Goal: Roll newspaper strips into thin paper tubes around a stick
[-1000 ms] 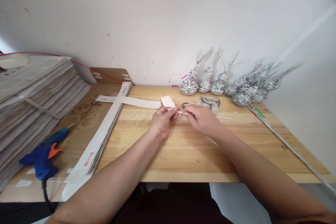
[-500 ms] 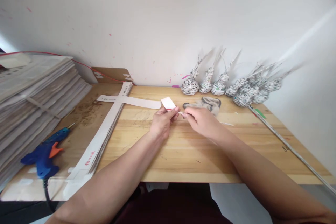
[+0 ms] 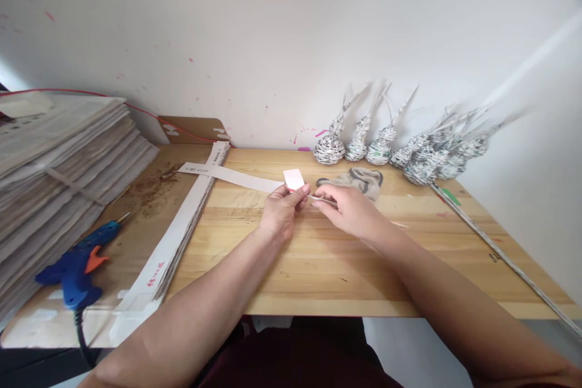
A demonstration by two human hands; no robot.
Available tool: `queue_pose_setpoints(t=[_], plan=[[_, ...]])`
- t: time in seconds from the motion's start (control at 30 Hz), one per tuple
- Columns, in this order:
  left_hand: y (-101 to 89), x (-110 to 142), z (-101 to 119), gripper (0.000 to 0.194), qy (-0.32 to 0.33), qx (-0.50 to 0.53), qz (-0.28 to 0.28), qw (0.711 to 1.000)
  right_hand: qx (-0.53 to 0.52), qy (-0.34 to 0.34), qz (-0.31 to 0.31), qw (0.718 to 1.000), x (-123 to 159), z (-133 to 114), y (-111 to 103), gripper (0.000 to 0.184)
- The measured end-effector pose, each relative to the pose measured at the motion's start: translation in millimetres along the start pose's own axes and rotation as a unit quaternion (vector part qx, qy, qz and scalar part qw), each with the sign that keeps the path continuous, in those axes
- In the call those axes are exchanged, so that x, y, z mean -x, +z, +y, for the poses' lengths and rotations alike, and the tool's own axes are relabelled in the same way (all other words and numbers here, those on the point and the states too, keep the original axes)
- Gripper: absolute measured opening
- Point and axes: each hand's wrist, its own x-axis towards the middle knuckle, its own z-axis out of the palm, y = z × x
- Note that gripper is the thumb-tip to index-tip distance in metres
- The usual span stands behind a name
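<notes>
A long white paper strip (image 3: 248, 180) runs from the left across the table to my left hand (image 3: 280, 211). My left hand is closed, pinching the strip between thumb and fingers, with a flap of it standing up above the thumb. From there the paper continues as a thin rolled paper stick (image 3: 314, 197) into my right hand (image 3: 348, 206). My right fingers are curled round this stick, and its slim tip (image 3: 400, 225) shows beyond the hand. A beige knitted glove-like cloth (image 3: 370, 180) with dark trim lies just behind my right hand.
Several woven paper gourds (image 3: 330, 150) stand along the wall at the back right. A long paper rod (image 3: 500, 251) crosses the right side. At left are a stack of paper strips (image 3: 182, 227), a blue glue gun (image 3: 79, 267) and a tall newspaper pile (image 3: 59, 176).
The paper strip has slid a little to the right, and the stick's tip reaches slightly further right and lower. My right fingers have shifted on the stick; my left hand stays almost still.
</notes>
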Motion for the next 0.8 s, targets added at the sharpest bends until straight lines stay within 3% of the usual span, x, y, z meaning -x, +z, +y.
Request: queue_pose_setpoints(t=[0.07,0.13,0.37,0.43,0.53,0.57,0.63,0.8], plan=[[-0.1,0,0,0.030,-0.005,0.005,-0.003,1.000,-0.012,-0.009,0.021,1.000,-1,0,2,0.012],[-0.4,0,0,0.028,-0.013,0.008,-0.005,1.000,-0.013,-0.010,0.019,1.000,-1,0,3,0.019],[-2.0,-2,0,0.027,-0.018,-0.012,-0.024,0.999,-0.078,0.066,-0.088,0.991,0,0,-3,0.044],[-2.0,-2,-1,0.027,-0.018,-0.022,-0.018,0.999,-0.017,0.069,-0.032,0.997,-1,8,-5,0.043],[-1.6,-2,-1,0.028,-0.023,-0.028,-0.007,0.999,0.119,0.067,0.110,0.984,-5,31,-5,0.043],[-1.5,-2,-1,0.029,-0.023,-0.028,-0.008,0.999,0.150,0.064,0.112,0.980,-6,40,-4,0.045],[-1.5,-2,0,0.030,-0.023,-0.027,-0.012,0.999,0.182,0.051,0.067,0.980,-10,54,-1,0.030],[-1.1,-1,0,0.032,-0.024,-0.029,-0.018,0.999,0.222,0.117,0.045,0.967,-17,63,4,0.035]])
